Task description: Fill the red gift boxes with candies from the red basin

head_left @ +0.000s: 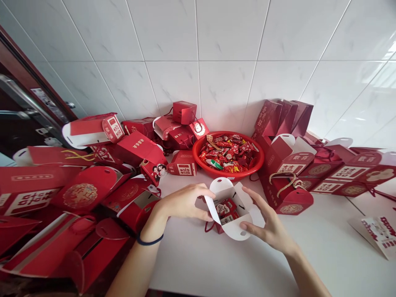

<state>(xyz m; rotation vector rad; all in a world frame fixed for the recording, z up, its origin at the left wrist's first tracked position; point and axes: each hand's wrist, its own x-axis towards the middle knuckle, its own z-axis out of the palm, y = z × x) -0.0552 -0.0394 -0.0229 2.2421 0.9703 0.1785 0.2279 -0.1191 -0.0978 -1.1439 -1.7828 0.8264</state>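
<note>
An unclosed candy box [237, 231] stands on the white table between my hands, its white-lined flaps folded outward. Red-wrapped candies [226, 207] lie inside it. My left hand [190, 202] pinches the box's left flap between thumb and fingers. On the opposite side, my right hand [262, 218] holds the right flaps, with the thumb on the front flap and the fingers at the back corner. A dark red cord shows at the box's lower left. Just behind the box sits a red plastic basin [229, 175] full of wrapped candies [230, 152].
Red gift boxes [83, 194] are heaped on the left, some with flaps up. More boxes [337, 169] are stacked on the right, one with a beige rope [286, 179]. A printed card [375, 233] lies at the right. Behind is a tiled wall [227, 90]; a door [27, 90] stands at left.
</note>
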